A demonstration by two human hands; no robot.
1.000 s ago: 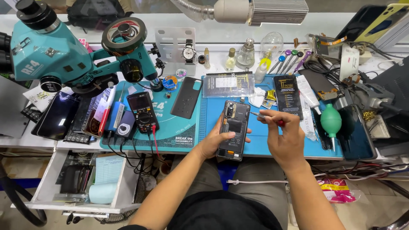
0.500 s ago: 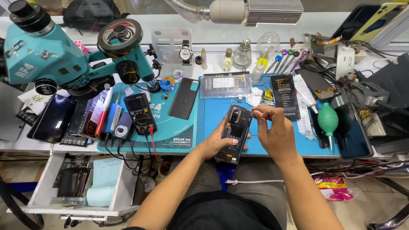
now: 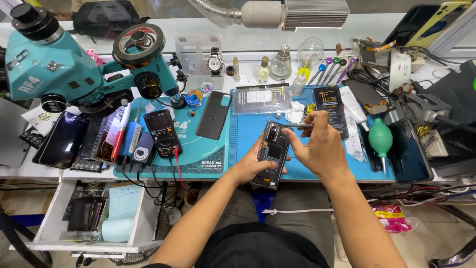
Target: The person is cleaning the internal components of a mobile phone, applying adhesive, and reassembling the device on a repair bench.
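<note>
An opened dark smartphone point(image 3: 271, 153) with its back cover off lies tilted on the blue work mat point(image 3: 238, 149) at the bench's front edge. My left hand point(image 3: 249, 167) grips its lower left side from below. My right hand point(image 3: 317, 147) is closed around a thin metal tool point(image 3: 299, 125), whose tip points left at the phone's top near the camera. A dark back cover point(image 3: 212, 115) lies on the mat to the left.
A teal microscope point(image 3: 64, 69) stands at back left. A multimeter point(image 3: 162, 133), a tablet point(image 3: 63, 140) and tools lie left. Bottles, a green air blower point(image 3: 380, 139), another phone point(image 3: 408, 150) and cables crowd the right. An open drawer point(image 3: 94, 214) juts out lower left.
My right hand has lifted from the phone's right side to its top end, tool tip now by the camera. The view has shifted slightly; the left hand keeps its hold.
</note>
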